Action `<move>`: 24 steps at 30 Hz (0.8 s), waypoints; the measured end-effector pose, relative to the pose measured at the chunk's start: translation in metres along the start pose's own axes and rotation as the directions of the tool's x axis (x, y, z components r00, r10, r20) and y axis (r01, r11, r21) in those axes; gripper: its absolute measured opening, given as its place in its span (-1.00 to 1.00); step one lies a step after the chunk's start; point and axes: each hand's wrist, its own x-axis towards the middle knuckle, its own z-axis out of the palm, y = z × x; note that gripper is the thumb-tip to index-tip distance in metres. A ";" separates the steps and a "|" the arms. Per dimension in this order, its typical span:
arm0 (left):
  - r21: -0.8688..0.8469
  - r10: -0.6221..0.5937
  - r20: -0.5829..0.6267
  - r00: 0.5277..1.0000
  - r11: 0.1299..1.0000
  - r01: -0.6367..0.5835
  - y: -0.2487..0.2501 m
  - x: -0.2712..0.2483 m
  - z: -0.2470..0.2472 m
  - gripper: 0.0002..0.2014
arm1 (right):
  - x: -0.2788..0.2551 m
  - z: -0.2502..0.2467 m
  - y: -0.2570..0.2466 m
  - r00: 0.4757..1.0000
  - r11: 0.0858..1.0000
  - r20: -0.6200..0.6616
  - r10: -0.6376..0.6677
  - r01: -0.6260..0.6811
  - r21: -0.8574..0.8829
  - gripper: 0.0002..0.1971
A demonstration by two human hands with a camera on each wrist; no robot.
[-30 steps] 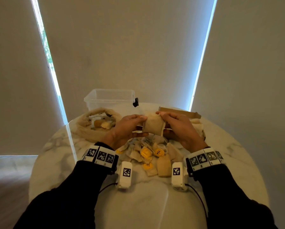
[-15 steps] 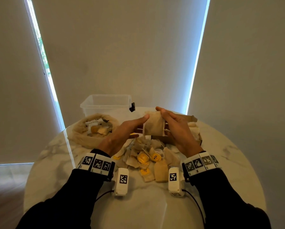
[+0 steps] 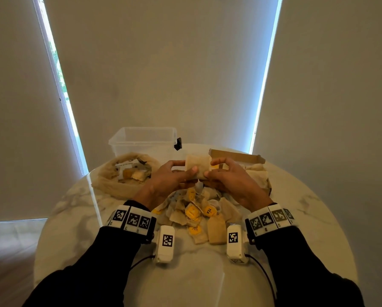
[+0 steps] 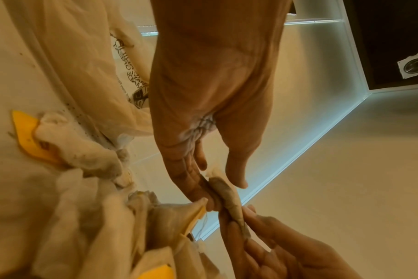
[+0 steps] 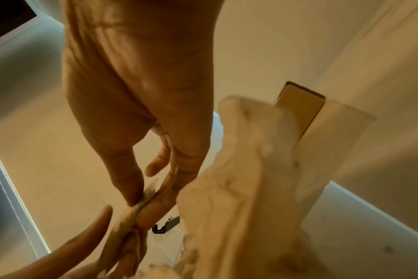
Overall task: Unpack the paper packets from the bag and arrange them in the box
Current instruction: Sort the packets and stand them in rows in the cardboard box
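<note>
Both hands hold one beige paper packet (image 3: pixel 197 166) up above the table's middle. My left hand (image 3: pixel 181 171) pinches its left edge between thumb and fingers, and my right hand (image 3: pixel 216 170) pinches its right edge. The wrist views show the packet (image 4: pixel 227 196) (image 5: pixel 131 213) edge-on between thumbs and fingers. Below the hands lies a heap of loose packets (image 3: pixel 198 213) with yellow tags. A crumpled beige bag (image 3: pixel 110 182) with a few packets inside sits at the left. The brown cardboard box (image 3: pixel 236 157) stands behind my right hand, with packets showing in it.
A clear plastic tub (image 3: pixel 143 140) stands at the back left of the round marble table (image 3: pixel 307 218). A black clip (image 3: pixel 177 144) hangs at the tub's right corner. Window blinds fill the background behind the table.
The packet has been turned from upright to lying level between my hands, and both hands have shifted slightly. The head view has tilted a little.
</note>
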 end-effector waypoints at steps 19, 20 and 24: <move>0.046 -0.041 0.095 0.995 0.998 0.037 -0.004 0.003 -0.003 -0.72 | -0.001 -0.002 0.002 0.997 0.999 0.083 0.000 0.004 -0.046 -0.72; 0.046 -0.040 0.091 0.995 0.998 0.036 -0.004 0.004 -0.003 -0.72 | -0.001 -0.002 0.001 0.998 0.999 0.065 0.007 -0.004 -0.046 -0.72; 0.107 -0.031 0.071 0.997 0.994 0.024 -0.006 0.006 -0.004 -0.70 | 0.000 -0.002 0.002 0.998 0.999 0.060 0.030 -0.028 -0.023 -0.74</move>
